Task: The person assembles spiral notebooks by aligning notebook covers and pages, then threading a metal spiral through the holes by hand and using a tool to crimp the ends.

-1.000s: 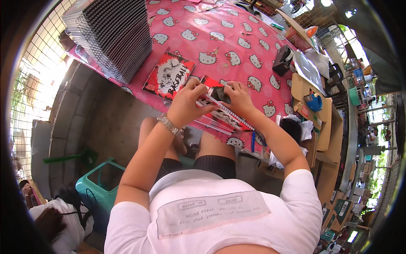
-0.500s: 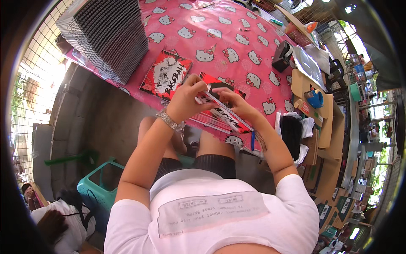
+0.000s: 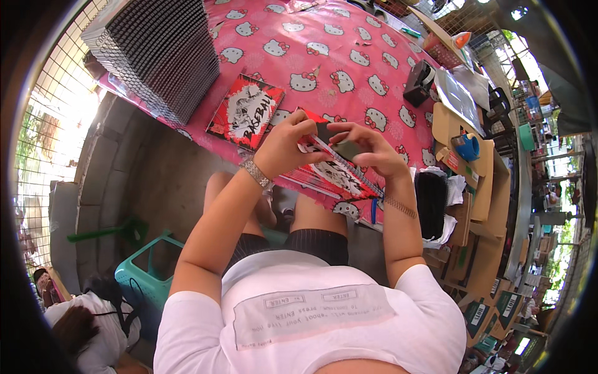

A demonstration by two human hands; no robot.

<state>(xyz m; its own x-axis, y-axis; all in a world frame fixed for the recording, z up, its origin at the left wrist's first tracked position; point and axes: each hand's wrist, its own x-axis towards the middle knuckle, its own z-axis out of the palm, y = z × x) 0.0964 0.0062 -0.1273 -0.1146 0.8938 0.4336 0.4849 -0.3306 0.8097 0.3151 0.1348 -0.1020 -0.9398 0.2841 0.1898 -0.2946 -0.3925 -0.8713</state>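
My left hand (image 3: 285,146) pinches the upper end of a red, black and white notebook (image 3: 339,171), holding it tilted over the table's near edge. A spiral binding (image 3: 339,156) runs along the notebook's raised edge. My right hand (image 3: 374,153) is beside that edge, fingers curved and thumb apart, with a gap between them. Past the notebook's lower end, a thin coil (image 3: 400,207) shows against my right wrist. More red-covered notebooks (image 3: 305,177) lie under the held one. To the left, another red and white notebook (image 3: 245,112) lies flat.
A tall stack of spiral-bound notebooks (image 3: 156,62) stands at the far left of the pink patterned tablecloth (image 3: 324,50). On the right are a black tape dispenser (image 3: 418,84), a blue tape roll (image 3: 466,146) and cardboard boxes (image 3: 489,199). A teal stool (image 3: 146,265) stands lower left.
My right hand has moved right and its fingers have spread from the binding. The coil beside my right wrist has swung outward. My left hand keeps its hold, shifting slightly right.
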